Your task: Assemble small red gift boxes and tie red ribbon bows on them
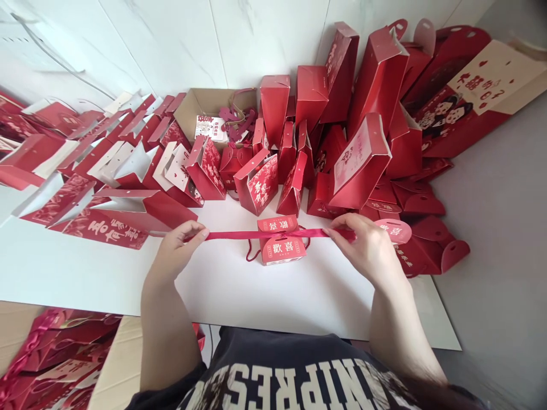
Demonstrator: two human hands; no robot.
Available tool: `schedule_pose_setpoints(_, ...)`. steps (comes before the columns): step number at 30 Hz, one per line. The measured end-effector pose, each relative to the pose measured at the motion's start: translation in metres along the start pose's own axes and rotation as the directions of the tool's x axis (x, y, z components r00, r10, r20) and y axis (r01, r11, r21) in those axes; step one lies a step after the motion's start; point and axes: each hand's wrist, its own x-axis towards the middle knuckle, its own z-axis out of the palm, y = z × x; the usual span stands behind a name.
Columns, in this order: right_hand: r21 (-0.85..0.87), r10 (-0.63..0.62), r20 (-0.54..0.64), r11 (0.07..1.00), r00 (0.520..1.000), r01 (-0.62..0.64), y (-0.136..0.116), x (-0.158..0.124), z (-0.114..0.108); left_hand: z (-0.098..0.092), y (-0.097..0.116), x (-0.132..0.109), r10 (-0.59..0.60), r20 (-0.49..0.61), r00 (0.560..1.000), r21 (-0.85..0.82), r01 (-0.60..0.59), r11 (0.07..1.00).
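Observation:
A small red gift box (282,250) with pale Chinese characters lies in front of me on the white table. A dark red cord handle (253,251) loops out at its side. Across its top runs a crimson ribbon (233,234), crossed or knotted at the middle and drawn out straight to both sides. My left hand (182,242) pinches the ribbon's left end between thumb and fingers. On the other side my right hand (359,242) pinches the right end, close to a pink round-ended flap (395,232). Neither hand touches the box itself.
Red gift bags (258,179) and boxes crowd the table's back, left and right. Among them an open cardboard carton (188,114) holds cards and cords. Below the table (85,279), at lower left, another carton (122,364) is packed with red packaging. A grey wall (504,228) borders the right.

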Motion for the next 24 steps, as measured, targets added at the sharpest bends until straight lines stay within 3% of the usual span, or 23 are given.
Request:
schedule_pose_setpoints(3, -0.11, -0.171, -0.078, 0.981, 0.982, 0.162, -0.018, -0.006, -0.002, 0.006, 0.02, 0.0, 0.062, -0.027, 0.998, 0.2, -0.056, 0.978)
schedule_pose_setpoints(5, -0.084, -0.212, -0.035, 0.974, 0.977, 0.208, -0.029, -0.009, 0.002, 0.019, 0.039, 0.0, 0.193, 0.059, 0.979, 0.186, -0.201, 0.962)
schedule_pose_setpoints(9, -0.003, -0.201, 0.101, 0.979, 0.974, 0.203, -0.042, -0.015, 0.019, 0.056, 0.071, 0.004, 0.429, 0.298, 0.853, 0.007, -0.451, 0.892)
schedule_pose_setpoints(12, 0.028, -0.191, 0.119, 0.982, 0.974, 0.189, -0.044, -0.02, 0.033, 0.076, 0.079, 0.01, 0.507, 0.446, 0.737, -0.026, -0.556, 0.831)
schedule_pose_setpoints(14, 0.027, -0.192, 0.126, 0.981, 0.973, 0.19, -0.044, -0.022, 0.041, 0.081, 0.079, 0.013, 0.502, 0.518, 0.692, 0.01, -0.592, 0.806)
schedule_pose_setpoints(18, -0.073, -0.193, 0.077, 0.977, 0.978, 0.199, -0.041, -0.021, 0.046, 0.079, 0.079, 0.005, 0.421, 0.571, 0.705, 0.171, -0.603, 0.779)
schedule_pose_setpoints(21, -0.131, -0.206, 0.043, 0.969, 0.978, 0.21, -0.045, -0.02, 0.043, 0.081, 0.079, -0.011, 0.398, 0.531, 0.748, 0.289, -0.601, 0.745)
schedule_pose_setpoints(24, -0.132, -0.221, 0.114, 0.963, 0.969, 0.235, -0.054, -0.018, 0.04, 0.091, 0.078, -0.024, 0.41, 0.462, 0.787, 0.371, -0.591, 0.716)
